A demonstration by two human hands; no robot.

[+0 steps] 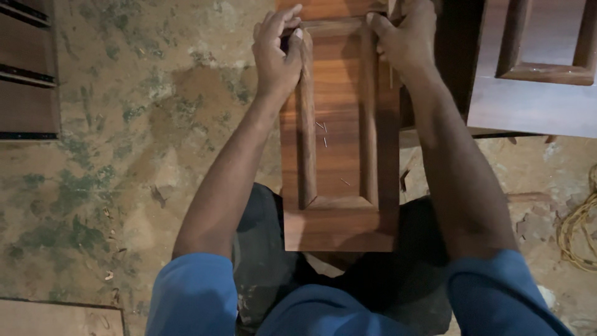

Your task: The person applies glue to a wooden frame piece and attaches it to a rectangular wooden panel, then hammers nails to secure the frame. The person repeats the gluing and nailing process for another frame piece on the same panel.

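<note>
At the top centre of the frame, the left hand pinches a small dark tool and the right hand grips the panel corner; moulding seems fitted, loose nails remain.

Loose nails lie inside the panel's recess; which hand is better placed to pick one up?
Probably the left hand. It sits on the moulding strip right beside the nails, which lie nearer that side. The right hand grips the panel's far top corner.
</note>
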